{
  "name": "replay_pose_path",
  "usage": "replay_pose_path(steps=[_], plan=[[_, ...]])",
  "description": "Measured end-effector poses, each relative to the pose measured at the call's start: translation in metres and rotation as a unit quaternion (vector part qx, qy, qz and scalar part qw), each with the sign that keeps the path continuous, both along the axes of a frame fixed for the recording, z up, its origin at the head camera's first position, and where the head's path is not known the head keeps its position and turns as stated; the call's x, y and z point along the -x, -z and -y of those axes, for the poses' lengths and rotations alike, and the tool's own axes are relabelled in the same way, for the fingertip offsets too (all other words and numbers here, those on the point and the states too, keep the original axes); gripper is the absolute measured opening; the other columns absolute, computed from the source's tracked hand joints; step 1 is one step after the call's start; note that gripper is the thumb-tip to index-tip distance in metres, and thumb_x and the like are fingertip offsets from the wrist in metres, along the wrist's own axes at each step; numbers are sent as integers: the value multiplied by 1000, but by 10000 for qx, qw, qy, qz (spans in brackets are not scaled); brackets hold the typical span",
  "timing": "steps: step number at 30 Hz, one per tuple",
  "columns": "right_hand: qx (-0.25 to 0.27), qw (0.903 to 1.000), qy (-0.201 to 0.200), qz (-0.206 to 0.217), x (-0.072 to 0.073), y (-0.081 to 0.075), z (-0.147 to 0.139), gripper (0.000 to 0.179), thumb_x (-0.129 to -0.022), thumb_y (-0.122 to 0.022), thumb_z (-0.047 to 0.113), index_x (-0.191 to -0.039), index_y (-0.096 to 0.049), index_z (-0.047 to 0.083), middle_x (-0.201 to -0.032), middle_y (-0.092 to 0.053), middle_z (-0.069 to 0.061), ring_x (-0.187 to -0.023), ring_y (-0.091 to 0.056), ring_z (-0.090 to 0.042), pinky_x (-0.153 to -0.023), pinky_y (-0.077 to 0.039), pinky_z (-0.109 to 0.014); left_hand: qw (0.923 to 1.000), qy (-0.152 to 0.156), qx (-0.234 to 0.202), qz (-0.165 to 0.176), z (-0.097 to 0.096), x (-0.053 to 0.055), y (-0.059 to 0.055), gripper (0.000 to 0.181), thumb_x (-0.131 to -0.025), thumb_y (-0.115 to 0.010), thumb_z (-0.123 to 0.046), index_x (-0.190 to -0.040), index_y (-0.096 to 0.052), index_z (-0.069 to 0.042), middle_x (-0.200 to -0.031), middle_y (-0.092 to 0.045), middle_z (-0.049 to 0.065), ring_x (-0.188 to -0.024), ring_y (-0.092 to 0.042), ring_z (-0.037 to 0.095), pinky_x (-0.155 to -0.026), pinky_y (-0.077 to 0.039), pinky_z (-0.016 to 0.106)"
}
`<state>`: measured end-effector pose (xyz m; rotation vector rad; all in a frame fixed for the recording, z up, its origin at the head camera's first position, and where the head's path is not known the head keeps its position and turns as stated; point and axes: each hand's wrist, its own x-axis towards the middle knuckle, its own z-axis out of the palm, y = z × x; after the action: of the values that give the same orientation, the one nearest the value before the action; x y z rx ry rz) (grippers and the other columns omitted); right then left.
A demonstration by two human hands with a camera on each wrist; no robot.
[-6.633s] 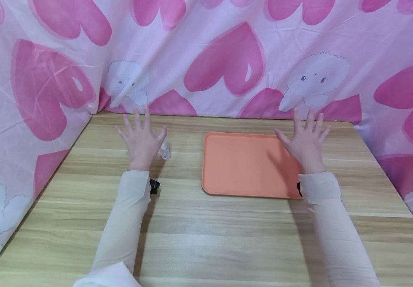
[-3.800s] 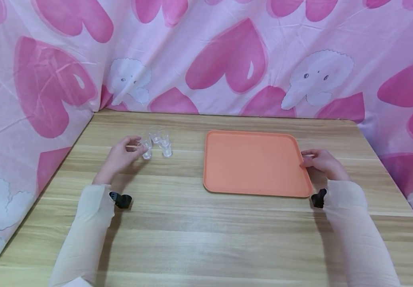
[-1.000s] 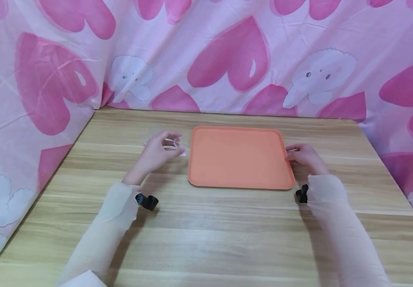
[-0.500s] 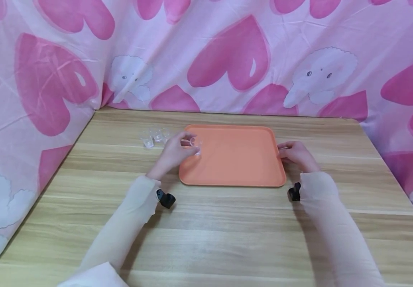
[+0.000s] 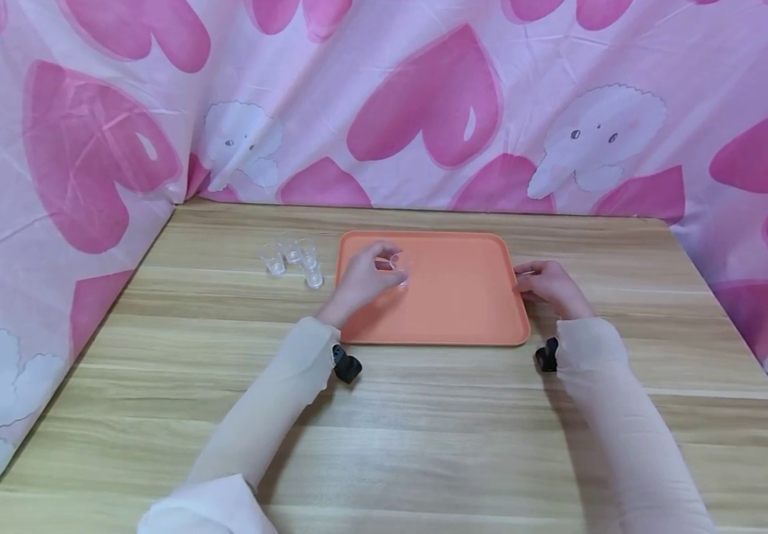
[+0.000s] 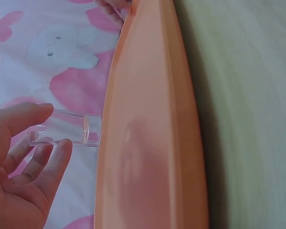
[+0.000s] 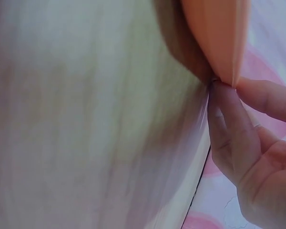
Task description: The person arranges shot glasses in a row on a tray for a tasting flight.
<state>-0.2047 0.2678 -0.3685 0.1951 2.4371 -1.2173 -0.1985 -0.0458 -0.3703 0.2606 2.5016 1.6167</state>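
My left hand (image 5: 365, 279) holds a small clear shot glass (image 6: 69, 125) between thumb and fingers, upright over the left half of an orange tray (image 5: 457, 297). In the left wrist view the glass's thick base is right at the tray's rim line. At the tray's right edge, my right hand (image 5: 552, 284) pinches the rim; the right wrist view shows the fingertips (image 7: 224, 95) meeting at it. Several more clear shot glasses (image 5: 313, 276) stand close together on the table, left of the tray.
The tray lies on a wood-grain table (image 5: 384, 430). Pink heart-print cloth (image 5: 424, 111) hangs along the table's back and both sides. A black wrist camera (image 5: 347, 365) sits at the left cuff, and another black camera (image 5: 547, 356) at the right.
Both hands first hung spread and empty. My left hand took one shot glass from the group and carried it right, over the tray. The tray slid left with my right hand at its edge.
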Motion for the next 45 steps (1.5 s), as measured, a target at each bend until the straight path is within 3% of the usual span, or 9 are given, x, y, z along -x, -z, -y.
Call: replay_pose_path(steps=[13,24,33,39,45], plan=[[63,10000,45,-13,0,0,2,47,-93,-51,9,-136,-42,-11,-133,-49,-28,-77,-58,6,-83,-57,-20,9995,249,-157,143,-48,-1,5,44,-86,-69,-13,-128,-55,-7,-121,-60,10,-109,-59,22,-87,-55,31],[32,10000,18,59,1,2,2,48,-94,-51,9,-136,-41,-11,-133,-49,-28,-80,-58,3,-93,-55,-29,9981,386,-453,186,-81,-3,14,45,-85,-69,-10,-128,-56,-6,-123,-59,13,-108,-59,22,-84,-56,25],[74,10000,-1,11,1,2,2,47,-93,-50,8,-135,-42,-11,-132,-50,-28,-79,-58,4,-87,-56,-23,9984,296,-454,161,-96,-3,18,43,-84,-71,-9,-125,-58,-9,-120,-61,11,-104,-61,19,-86,-54,25],[59,10000,23,-39,-1,2,0,46,-92,-51,7,-134,-43,-12,-129,-51,-27,-76,-57,5,-77,-55,-14,9984,349,-391,193,-103,-4,21,43,-84,-71,-9,-126,-58,-10,-118,-61,8,-105,-61,19,-87,-54,25],[29,10000,21,-55,-1,1,1,47,-92,-53,8,-134,-43,-12,-128,-52,-27,-76,-57,5,-79,-56,-18,9986,375,-342,113,-105,-5,22,43,-84,-71,-8,-124,-59,-8,-115,-62,8,-104,-62,20,-86,-54,22]])
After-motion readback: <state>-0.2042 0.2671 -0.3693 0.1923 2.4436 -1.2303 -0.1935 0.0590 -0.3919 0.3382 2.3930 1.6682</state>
